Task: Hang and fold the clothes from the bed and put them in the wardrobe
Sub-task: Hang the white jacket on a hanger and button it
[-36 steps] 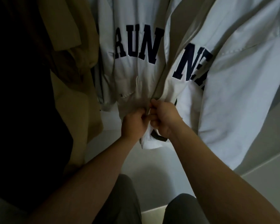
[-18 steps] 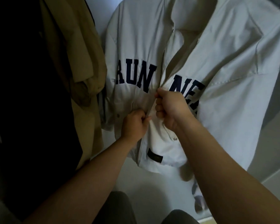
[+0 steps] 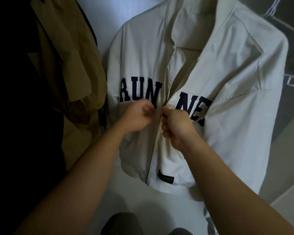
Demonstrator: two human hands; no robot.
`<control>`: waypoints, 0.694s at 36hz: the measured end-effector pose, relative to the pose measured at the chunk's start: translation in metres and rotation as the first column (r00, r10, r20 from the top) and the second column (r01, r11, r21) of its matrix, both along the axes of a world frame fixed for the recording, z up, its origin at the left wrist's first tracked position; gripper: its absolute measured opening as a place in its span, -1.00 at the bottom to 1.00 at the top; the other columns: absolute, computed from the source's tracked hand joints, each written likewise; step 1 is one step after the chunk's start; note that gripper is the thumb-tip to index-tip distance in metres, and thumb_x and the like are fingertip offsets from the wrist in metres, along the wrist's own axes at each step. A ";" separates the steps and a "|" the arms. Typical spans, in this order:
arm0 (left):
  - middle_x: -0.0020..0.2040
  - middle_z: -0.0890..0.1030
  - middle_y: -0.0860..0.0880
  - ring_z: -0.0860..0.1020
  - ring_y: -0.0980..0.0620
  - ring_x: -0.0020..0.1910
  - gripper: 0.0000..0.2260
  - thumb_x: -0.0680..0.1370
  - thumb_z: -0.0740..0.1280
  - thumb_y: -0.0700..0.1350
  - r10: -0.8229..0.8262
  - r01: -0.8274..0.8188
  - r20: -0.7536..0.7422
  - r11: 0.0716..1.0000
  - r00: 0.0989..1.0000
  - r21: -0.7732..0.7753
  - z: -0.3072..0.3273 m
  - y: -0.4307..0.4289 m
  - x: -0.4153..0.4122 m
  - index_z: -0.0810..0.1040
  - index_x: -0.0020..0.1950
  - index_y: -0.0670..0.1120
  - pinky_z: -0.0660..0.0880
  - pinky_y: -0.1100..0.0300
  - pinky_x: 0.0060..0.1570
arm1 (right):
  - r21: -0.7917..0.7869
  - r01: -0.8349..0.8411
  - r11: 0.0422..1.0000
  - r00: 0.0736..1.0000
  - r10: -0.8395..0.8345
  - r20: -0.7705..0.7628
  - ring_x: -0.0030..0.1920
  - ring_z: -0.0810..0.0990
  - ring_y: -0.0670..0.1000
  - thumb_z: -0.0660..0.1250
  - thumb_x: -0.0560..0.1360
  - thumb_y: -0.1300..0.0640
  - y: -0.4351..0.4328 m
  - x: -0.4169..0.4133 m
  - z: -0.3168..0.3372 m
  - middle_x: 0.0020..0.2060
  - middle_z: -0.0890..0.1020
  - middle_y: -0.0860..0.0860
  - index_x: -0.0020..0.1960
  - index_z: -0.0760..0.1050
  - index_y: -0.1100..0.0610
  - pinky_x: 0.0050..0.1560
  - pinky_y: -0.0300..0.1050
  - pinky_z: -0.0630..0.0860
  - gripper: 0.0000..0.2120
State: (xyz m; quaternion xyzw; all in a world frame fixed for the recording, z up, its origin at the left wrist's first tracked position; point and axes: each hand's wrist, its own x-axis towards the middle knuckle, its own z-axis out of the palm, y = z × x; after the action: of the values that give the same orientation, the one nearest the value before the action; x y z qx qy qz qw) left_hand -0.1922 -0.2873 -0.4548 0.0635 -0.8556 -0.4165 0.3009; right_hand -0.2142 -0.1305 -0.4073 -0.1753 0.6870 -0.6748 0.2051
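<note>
A white zip-up jacket [image 3: 227, 82] with navy letters across the chest hangs in front of me in the wardrobe. Its zip [image 3: 152, 160] is joined from the hem up to the letters, and the collar above hangs apart. My right hand [image 3: 175, 126] pinches the zip pull at chest height, fingers curled into a fist. My left hand [image 3: 137, 116] is motion-blurred just left of the zip line over the left front panel. Its fingers are curled, and whether they hold cloth is unclear.
A tan garment [image 3: 71, 65] hangs directly left of the jacket, with a dark garment [image 3: 15, 116] further left. An empty hanger [image 3: 275, 9] shows at the upper right. The pale wardrobe back [image 3: 98, 17] lies behind, and my knees [image 3: 122, 224] are at the bottom.
My right hand has risen from the hem to the chest letters, and the zip has joined behind it. My left hand has moved up from the hem alongside.
</note>
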 end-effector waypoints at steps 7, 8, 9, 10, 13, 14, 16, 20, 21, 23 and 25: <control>-0.34 0.61 0.09 0.57 0.20 -0.37 -0.77 0.37 0.51 0.07 0.084 -0.113 -0.229 0.987 0.970 -0.115 0.073 0.012 -0.007 0.48 -0.18 0.06 0.50 0.20 -0.31 | 0.021 -0.019 1.000 1.000 0.020 -0.017 -0.58 0.21 -0.09 0.18 0.64 0.12 0.000 0.002 -0.001 -0.52 0.30 -0.03 -0.27 0.41 0.10 -0.56 -0.26 0.09 -0.69; -0.35 0.59 0.08 0.55 0.18 -0.37 -0.73 0.35 0.49 0.12 0.120 -0.163 -0.223 0.968 0.967 -0.188 0.078 0.014 -0.011 0.44 -0.20 0.06 0.47 0.19 -0.34 | 0.033 -0.020 0.999 0.999 0.021 -0.025 -0.58 0.21 -0.09 0.18 0.64 0.13 0.000 0.002 0.001 -0.51 0.30 -0.02 -0.27 0.40 0.11 -0.56 -0.26 0.09 -0.70; -0.34 0.56 0.08 0.53 0.14 -0.35 -0.70 0.33 0.46 0.17 0.166 -0.223 -0.231 0.943 0.959 -0.247 0.083 0.015 -0.014 0.41 -0.21 0.05 0.44 0.16 -0.37 | 0.048 -0.020 0.999 0.999 0.022 -0.032 -0.58 0.21 -0.08 0.19 0.63 0.14 0.000 0.002 0.002 -0.51 0.30 -0.01 -0.27 0.40 0.11 -0.56 -0.25 0.09 -0.71; -0.32 0.54 0.09 0.52 0.10 -0.34 -0.68 0.33 0.42 0.20 0.218 -0.285 -0.248 0.916 0.944 -0.283 0.085 0.016 -0.019 0.37 -0.23 0.04 0.39 0.16 -0.41 | 0.062 -0.021 0.998 0.999 0.023 -0.037 -0.58 0.21 -0.08 0.19 0.62 0.15 0.001 0.001 0.003 -0.50 0.30 -0.01 -0.27 0.40 0.11 -0.55 -0.25 0.09 -0.72; -0.26 0.47 0.08 0.48 -0.01 -0.31 -0.65 0.40 0.38 0.20 0.408 -0.492 -0.288 0.795 0.866 -0.355 0.090 0.019 -0.031 0.33 -0.22 -0.01 0.24 0.17 -0.43 | 0.089 -0.038 0.995 0.998 0.042 -0.044 -0.57 0.20 -0.07 0.20 0.59 0.16 0.002 0.000 0.003 -0.52 0.29 -0.02 -0.27 0.39 0.09 -0.54 -0.25 0.09 -0.75; -0.24 0.47 0.05 0.49 -0.05 -0.27 -0.66 0.44 0.37 0.20 0.457 -0.540 -0.292 0.753 0.840 -0.376 0.092 0.020 -0.034 0.34 -0.19 -0.02 0.25 0.17 -0.40 | 0.092 -0.045 0.995 0.998 0.049 -0.044 -0.57 0.19 -0.07 0.20 0.59 0.15 0.002 0.000 0.002 -0.53 0.28 -0.03 -0.27 0.39 0.09 -0.54 -0.25 0.08 -0.75; -0.25 0.47 0.04 0.50 -0.07 -0.27 -0.67 0.47 0.33 0.23 0.479 -0.571 -0.312 0.718 0.820 -0.398 0.095 0.023 -0.037 0.34 -0.19 0.01 0.26 0.17 -0.37 | 0.098 -0.051 0.994 0.998 0.055 -0.041 -0.56 0.19 -0.07 0.21 0.59 0.13 0.002 0.000 0.002 -0.54 0.28 -0.04 -0.26 0.40 0.10 -0.54 -0.25 0.09 -0.76; -0.41 0.47 0.04 0.47 0.08 -0.44 -0.57 0.56 0.13 0.37 0.246 -0.330 -0.373 0.927 0.895 -0.181 0.086 0.017 -0.028 0.35 -0.28 0.06 0.33 0.13 -0.48 | 0.105 -0.061 0.993 0.997 0.066 -0.039 -0.57 0.21 -0.07 0.21 0.58 0.14 0.002 -0.004 0.001 -0.55 0.30 -0.06 -0.24 0.44 0.10 -0.53 -0.26 0.10 -0.79; -0.39 0.49 0.00 0.50 0.05 -0.43 -0.60 0.60 0.11 0.31 0.194 -0.250 -0.390 0.963 0.900 -0.098 0.076 0.012 -0.024 0.37 -0.26 0.05 0.44 0.05 -0.44 | 0.098 -0.069 0.993 0.997 0.073 -0.035 -0.57 0.21 -0.07 0.21 0.58 0.14 0.003 -0.004 0.001 -0.55 0.30 -0.06 -0.25 0.44 0.09 -0.54 -0.27 0.10 -0.78; -0.37 0.47 0.01 0.49 -0.02 -0.39 -0.72 0.63 0.12 0.12 0.175 -0.250 -0.430 0.960 0.886 -0.125 0.046 -0.001 -0.015 0.38 -0.23 0.04 0.50 -0.03 -0.37 | 0.083 -0.087 0.993 0.996 0.089 -0.031 -0.57 0.20 -0.08 0.21 0.58 0.13 0.005 -0.007 0.003 -0.56 0.30 -0.07 -0.28 0.44 0.08 -0.54 -0.27 0.09 -0.75; -0.36 0.46 0.00 0.45 -0.01 -0.39 -0.80 0.54 0.14 0.00 0.166 -0.305 -0.412 0.904 0.896 -0.300 0.007 -0.007 -0.006 0.41 -0.24 -0.01 0.46 0.02 -0.38 | 0.075 -0.097 0.992 0.995 0.099 -0.022 -0.58 0.20 -0.08 0.20 0.59 0.13 0.005 -0.010 0.005 -0.57 0.31 -0.08 -0.29 0.45 0.07 -0.55 -0.27 0.09 -0.73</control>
State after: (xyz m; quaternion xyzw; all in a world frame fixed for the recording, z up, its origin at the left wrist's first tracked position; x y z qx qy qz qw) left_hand -0.1986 -0.2939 -0.4476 0.0316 -0.8285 -0.2181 0.5148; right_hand -0.2245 -0.1251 -0.4019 -0.2099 0.7044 -0.6358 0.2355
